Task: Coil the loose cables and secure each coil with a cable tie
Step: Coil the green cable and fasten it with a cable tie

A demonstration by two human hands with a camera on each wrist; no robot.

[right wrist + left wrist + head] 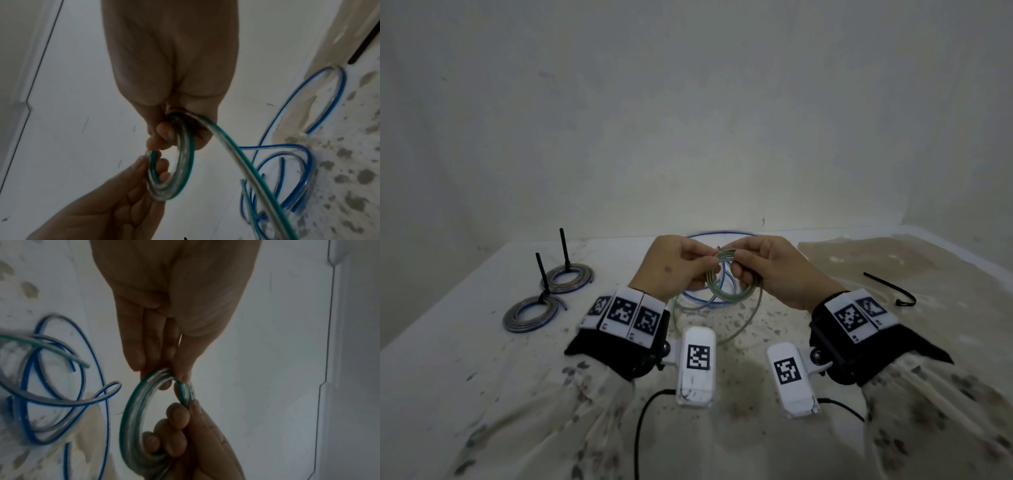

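Both hands hold a small coil of clear, green-striped cable (724,286) in the air above the table. My left hand (709,266) pinches the coil's top left, with the fingertips (180,374) on the strands. My right hand (736,265) grips the right side, its fingers (164,134) curled through the ring. The cable's loose tail (246,164) hangs from the right hand and curves down onto the table (751,317). A loose blue-striped cable (703,301) lies tangled on the table under the hands. A loose black cable tie (890,287) lies at the right.
Two finished coils (570,278) (530,313) lie at the left, each with a black tie standing upright. The table cover (482,359) is white and speckled, with a beige sheet (893,260) at the right. A pale wall rises close behind.
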